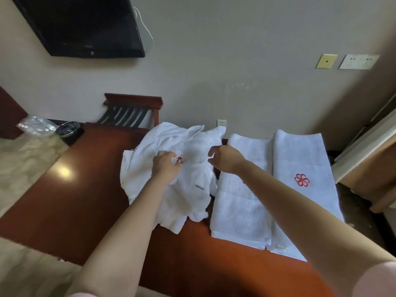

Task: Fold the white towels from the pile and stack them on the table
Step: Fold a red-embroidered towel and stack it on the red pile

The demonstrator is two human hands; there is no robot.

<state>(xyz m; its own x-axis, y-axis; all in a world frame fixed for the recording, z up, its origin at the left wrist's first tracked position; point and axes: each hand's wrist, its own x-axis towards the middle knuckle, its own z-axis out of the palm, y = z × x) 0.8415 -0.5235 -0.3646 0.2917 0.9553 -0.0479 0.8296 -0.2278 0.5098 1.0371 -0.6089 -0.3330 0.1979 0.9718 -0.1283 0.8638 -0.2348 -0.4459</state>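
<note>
Head view. Two bare forearms stretched over a red-brown desk (85,189) toward a rumpled pile (182,196) of white towels, left of centre and spilling toward the near edge.

Left hand (166,166) sunk into the top of the pile, fingers curled, gripping cloth just beside a small red emblem (179,159). Right hand (225,158) at the pile's right edge, fingers bent inward, pinching a fold of the same white cloth. Both hands near each other but apart, over the pile's middle.

Just beside the pile, on the right, two folded towels laid flat, side by side, running from the wall end of the desk to the near edge. First towel (242,206) partly hidden under the right forearm. Second towel (304,151) further right, edge to edge with the first, a red flower logo (302,180) facing up.

On the wall above, top left, a dark TV (81,24). Against the wall behind the pile, a wooden rack (132,110) with dark slats. Beyond the desk's far left corner, a clear plastic bag (36,125) and a dark round bowl (68,127). High on the right wall, a white socket plate (359,61) beside a yellow one (326,61).
</note>
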